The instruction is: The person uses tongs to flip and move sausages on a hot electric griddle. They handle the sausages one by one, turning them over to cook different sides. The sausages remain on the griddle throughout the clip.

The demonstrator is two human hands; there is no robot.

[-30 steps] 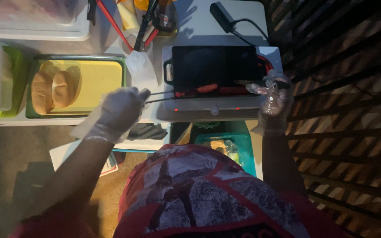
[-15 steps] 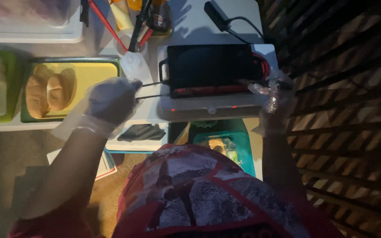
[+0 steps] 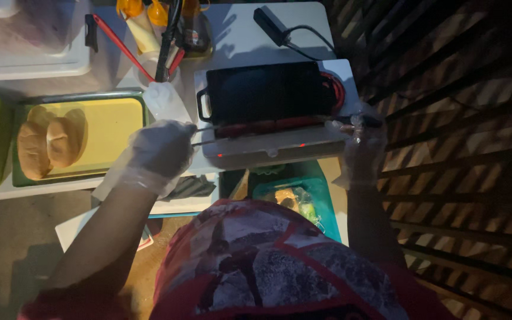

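Sausage (image 3: pixel 268 125) lay lengthwise along the black griddle's (image 3: pixel 268 92) near edge, just right of our gloved left hand (image 3: pixel 158 151), closed around thin metal tongs (image 3: pixel 205 135) pointing at it, while our right hand (image 3: pixel 362 142) gripped its far end.

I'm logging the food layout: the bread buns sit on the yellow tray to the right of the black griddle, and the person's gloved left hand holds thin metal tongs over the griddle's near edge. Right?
Not quite. In the head view the bread buns lie on the yellow tray to the left of the black griddle, not the right. The gloved left hand does hold thin metal tongs at its near edge.
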